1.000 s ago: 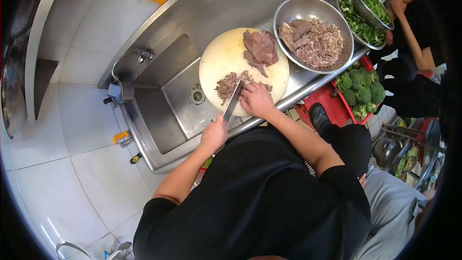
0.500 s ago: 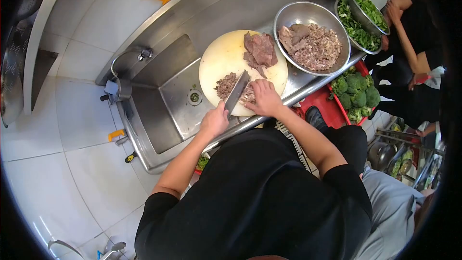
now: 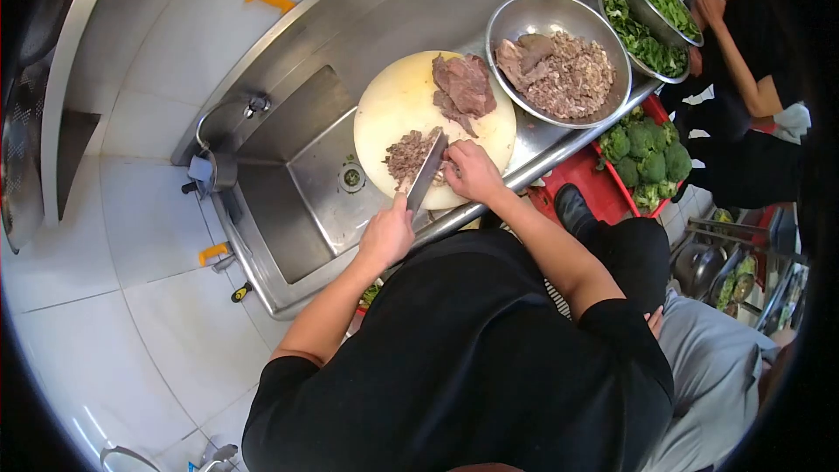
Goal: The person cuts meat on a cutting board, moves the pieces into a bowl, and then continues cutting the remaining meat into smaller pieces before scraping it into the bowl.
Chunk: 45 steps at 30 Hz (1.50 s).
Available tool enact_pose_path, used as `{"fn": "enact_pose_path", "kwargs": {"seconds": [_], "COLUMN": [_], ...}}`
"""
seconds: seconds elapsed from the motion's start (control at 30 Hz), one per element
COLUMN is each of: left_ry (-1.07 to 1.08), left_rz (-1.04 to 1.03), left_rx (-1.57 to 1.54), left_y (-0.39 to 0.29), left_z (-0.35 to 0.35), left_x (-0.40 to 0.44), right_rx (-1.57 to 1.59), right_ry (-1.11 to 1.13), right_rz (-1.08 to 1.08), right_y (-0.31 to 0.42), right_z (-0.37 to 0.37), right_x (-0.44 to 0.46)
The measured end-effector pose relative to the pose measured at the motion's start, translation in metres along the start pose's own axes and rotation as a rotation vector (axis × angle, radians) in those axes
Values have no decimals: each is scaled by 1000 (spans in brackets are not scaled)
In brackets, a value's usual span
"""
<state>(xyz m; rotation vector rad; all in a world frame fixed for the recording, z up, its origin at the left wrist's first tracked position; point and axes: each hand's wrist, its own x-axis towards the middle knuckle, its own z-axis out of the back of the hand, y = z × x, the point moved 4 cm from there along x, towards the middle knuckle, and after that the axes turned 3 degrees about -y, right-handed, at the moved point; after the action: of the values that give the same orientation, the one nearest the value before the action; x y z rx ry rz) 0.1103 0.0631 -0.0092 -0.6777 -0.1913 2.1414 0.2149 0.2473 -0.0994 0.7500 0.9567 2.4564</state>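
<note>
My left hand (image 3: pixel 387 234) is wrapped around the handle of a cleaver (image 3: pixel 426 177), whose broad blade stands on a round, pale chopping board (image 3: pixel 384 92). My right hand (image 3: pixel 472 172) lies just right of the blade, its fingers bent over some sliced meat that they mostly hide. To the left of the blade is a heap of chopped meat (image 3: pixel 406 157). A larger piece of cooked-looking brown meat (image 3: pixel 468 87) rests at the far right of the board.
The board spans the edge of a steel sink (image 3: pixel 288 236) with a tap (image 3: pixel 210 122). On the right stands a steel bowl (image 3: pixel 559 2) of chopped meat, with bowls of leafy greens (image 3: pixel 669 61) beyond. Broccoli (image 3: pixel 647 153) fills a red crate. Other people are at the right.
The chopped heap left of the blade looks larger and more spread. My right hand has shifted slightly, its fingers more bent. The whole view has tilted a little.
</note>
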Motion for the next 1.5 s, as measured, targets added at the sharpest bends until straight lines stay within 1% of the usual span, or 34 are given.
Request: {"fn": "enact_pose_path", "kwargs": {"seconds": [0.07,0.17,0.27,0.37,0.47,0.53,0.63,0.73,0.77,0.8,1.0,1.03,1.07,1.17,1.27,1.37,1.5], "left_ry": [74,54,11,80,70,23,11,28,48,69,19,-22,-15,5,27,22,6], "left_rz": [37,88,23,14,118,52,32,57,70,84,107,65,67,70,59,53,49], "left_rx": [15,-43,-49,-5,-1,-27,-52,-51,-44,-40,-9,6,9,23,37,40,32], "left_y": [-2,-8,-5,-9,5,-3,-1,6,10,14,27,28,29,23,18,12,3], "left_z": [2,-21,-29,-6,-30,-31,-31,-27,-27,-27,-17,-16,-18,-10,-6,-8,-11], "left_x": [-3,17,40,21,2,22,33,25,20,17,31,34,35,34,31,27,19], "right_rx": [-2,1,-6,-9,19,27,56,-216,-297,-325,-441,-440,-440,-332,-293,-352,-418], "right_ry": [-21,-21,-7,-11,-31,-39,97,27,135,145,196,187,178,147,155,210,210], "right_rz": [-2,-2,0,0,-13,-18,-73,131,103,65,-173,-197,-220,-219,-225,-199,-200], "right_y": [-1,-3,-5,-4,-6,-7,0,12,7,6,9,11,11,20,29,24,15], "right_z": [-1,-5,-5,-3,2,0,8,14,4,1,-31,-35,-37,-21,6,14,-6], "right_x": [-2,-7,-6,-4,-6,-8,-6,-17,-22,-24,-21,-20,-21,-20,-17,-20,-33]}}
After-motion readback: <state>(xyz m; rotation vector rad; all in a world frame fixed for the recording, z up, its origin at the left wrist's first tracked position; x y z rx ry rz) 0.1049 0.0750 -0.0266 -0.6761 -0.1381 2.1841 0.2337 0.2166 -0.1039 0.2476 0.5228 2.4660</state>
